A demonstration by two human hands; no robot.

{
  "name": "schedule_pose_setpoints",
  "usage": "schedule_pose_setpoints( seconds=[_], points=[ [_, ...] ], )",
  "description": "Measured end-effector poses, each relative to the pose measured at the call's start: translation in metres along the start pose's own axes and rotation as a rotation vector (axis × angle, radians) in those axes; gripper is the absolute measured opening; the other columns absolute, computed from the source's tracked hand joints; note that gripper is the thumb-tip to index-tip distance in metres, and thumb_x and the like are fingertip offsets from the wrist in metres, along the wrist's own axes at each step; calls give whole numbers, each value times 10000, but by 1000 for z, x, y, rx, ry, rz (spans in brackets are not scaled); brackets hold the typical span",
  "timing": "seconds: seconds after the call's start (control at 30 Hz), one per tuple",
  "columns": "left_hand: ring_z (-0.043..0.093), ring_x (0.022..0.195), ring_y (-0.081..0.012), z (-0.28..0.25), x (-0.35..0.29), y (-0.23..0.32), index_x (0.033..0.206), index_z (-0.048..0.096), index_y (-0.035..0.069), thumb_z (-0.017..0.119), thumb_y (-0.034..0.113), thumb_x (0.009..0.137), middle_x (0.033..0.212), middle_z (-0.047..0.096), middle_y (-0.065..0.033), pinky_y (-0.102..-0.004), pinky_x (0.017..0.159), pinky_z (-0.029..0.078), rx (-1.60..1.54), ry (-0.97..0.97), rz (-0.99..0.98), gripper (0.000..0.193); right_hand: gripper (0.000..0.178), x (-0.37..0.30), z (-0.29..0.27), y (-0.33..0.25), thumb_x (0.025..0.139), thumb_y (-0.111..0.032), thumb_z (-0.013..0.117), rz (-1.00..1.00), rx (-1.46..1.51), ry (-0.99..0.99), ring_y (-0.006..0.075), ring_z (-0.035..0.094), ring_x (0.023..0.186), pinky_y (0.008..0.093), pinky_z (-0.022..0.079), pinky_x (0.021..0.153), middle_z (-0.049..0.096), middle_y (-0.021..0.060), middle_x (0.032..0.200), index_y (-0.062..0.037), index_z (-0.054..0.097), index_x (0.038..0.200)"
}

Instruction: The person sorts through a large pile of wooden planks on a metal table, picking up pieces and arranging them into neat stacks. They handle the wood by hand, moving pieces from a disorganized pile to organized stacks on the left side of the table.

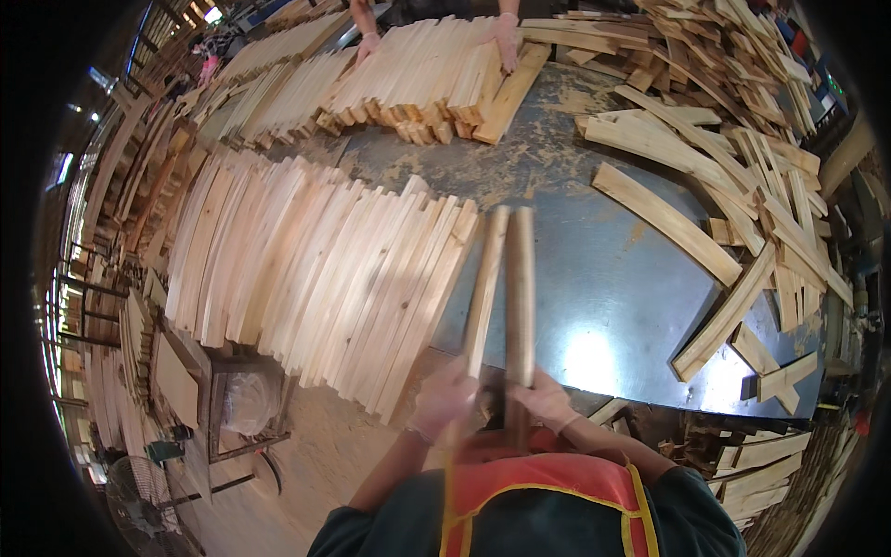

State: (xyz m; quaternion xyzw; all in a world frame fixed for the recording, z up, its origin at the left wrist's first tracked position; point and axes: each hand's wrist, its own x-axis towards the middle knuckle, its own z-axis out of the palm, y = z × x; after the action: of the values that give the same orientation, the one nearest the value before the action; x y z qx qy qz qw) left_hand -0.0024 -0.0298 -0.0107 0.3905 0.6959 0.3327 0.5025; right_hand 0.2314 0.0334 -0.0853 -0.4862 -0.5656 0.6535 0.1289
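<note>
Two narrow wooden strips stand side by side in front of me, their far ends over the metal table [557, 269]. My left hand [444, 401] is closed around the left wooden strip [487, 288]. In my right hand [546, 401] I grip the right wooden strip [521, 288], which is smeared by motion. A small gap separates the two pieces. Just left of them lies a wide row of pale wooden strips [316, 269], packed edge to edge, with their near ends uneven. Both hands look covered by thin pale gloves.
Across the table, a co-worker's hands [506, 42] rest at a stacked row of strips [408, 74]. Loose boards [668, 223] lie crisscrossed on the right, with a scrap heap [733, 56] behind. A fan [139, 497] stands at lower left. Sawdust [566, 97] covers the table's far part.
</note>
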Motion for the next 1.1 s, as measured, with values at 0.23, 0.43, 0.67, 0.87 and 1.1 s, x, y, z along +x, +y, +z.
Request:
schedule_pose_setpoints(
  seconds=[0.23, 0.43, 0.67, 0.87, 1.1],
  points=[
    [388, 1522, -417, -44, 15, -32, 1572, 479, 25, 653, 530, 955, 1626, 459, -204, -571, 1261, 275, 981, 385, 249, 816, 668, 93, 78, -72, 950, -546, 652, -161, -587, -344, 433, 697, 1147, 486, 533, 1005, 707, 252, 1265, -29, 560, 1363],
    [406, 1499, -430, -49, 8, -48, 1582, 465, 50, 786, 417, 867, 1605, 468, -219, -550, 1257, 294, 1170, 461, 367, 865, 558, 45, -114, -77, 942, -429, 675, -248, -484, 523, 382, 633, 1242, 459, 525, 978, 695, 204, 1282, -84, 607, 1375],
    [370, 1521, -409, 29, 32, 4, 1590, 459, 69, 814, 475, 815, 1648, 403, -210, -558, 1239, 299, 1128, 145, 549, 944, 839, -75, -283, 40, 766, -418, 820, 513, -510, 1233, 471, 602, 1133, 539, 512, 990, 597, 298, 1216, 4, 466, 1399],
    [382, 1498, -400, 128, 63, 53, 1595, 442, 79, 821, 546, 785, 1601, 428, -200, -556, 1213, 316, 1032, -148, 496, 1009, 979, -101, -176, -3, 841, -471, 795, 247, -227, 481, 457, 623, 1257, 474, 509, 1072, 626, 334, 1327, -28, 354, 1595],
    [566, 1239, -349, 179, 61, 74, 1506, 501, 126, 837, 467, 793, 1332, 560, -131, -522, 948, 485, 1158, -118, 425, 859, 1007, 29, -404, -122, 791, -478, 824, -287, -1189, 788, 421, 449, 1458, 533, 370, 1184, 471, 228, 1591, -36, 393, 1587]
  ],
)
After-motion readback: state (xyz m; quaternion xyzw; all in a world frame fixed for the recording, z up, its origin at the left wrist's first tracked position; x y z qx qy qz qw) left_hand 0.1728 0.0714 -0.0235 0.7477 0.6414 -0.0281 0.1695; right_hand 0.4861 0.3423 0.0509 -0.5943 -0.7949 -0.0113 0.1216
